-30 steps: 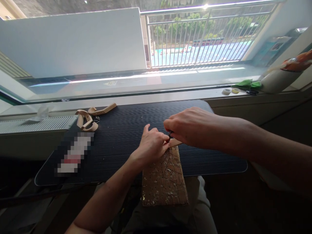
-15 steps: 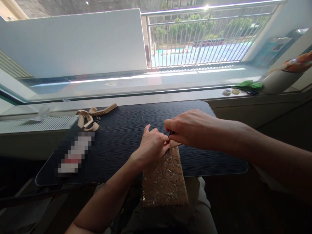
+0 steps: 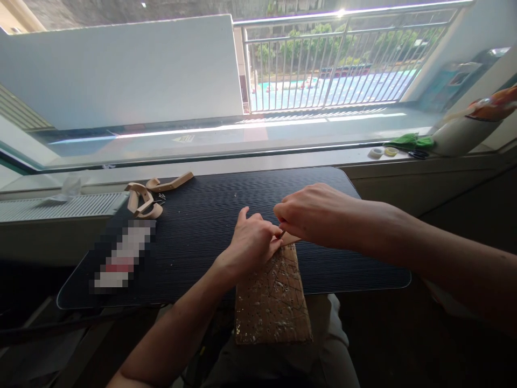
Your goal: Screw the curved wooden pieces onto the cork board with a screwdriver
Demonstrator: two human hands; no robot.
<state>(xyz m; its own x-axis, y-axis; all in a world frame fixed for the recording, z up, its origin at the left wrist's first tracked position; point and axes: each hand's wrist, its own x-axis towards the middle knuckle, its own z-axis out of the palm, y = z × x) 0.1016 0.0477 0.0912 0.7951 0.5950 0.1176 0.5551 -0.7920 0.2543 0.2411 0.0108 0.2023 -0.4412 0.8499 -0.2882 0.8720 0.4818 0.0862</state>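
My right hand (image 3: 305,210) is closed in a fist around a tool that looks like a screwdriver (image 3: 282,234). Its handle is hidden in the fist, and only a short, thin dark shaft shows, slanting down toward my left fingertips. My left hand (image 3: 254,237) pinches and presses on a light wooden piece (image 3: 290,239), its little-finger side low and one finger lifted away. Most of that wooden piece lies under both hands. Beneath it is a scuffed, tape-covered cardboard block (image 3: 274,302), pitted with holes and reaching from the table edge over my lap.
Curved wooden hooks (image 3: 139,200) and a straighter wooden piece (image 3: 173,184) lie at the table's back left, beside a few small screws (image 3: 161,198). A blurred-out flat item (image 3: 125,253) lies on the black table (image 3: 202,258). Tape rolls (image 3: 376,153) and a green cloth (image 3: 412,141) sit on the sill.
My right hand has turned over slightly, so the dark handle is now covered and the thin shaft shows. The left hand stays almost where it was.
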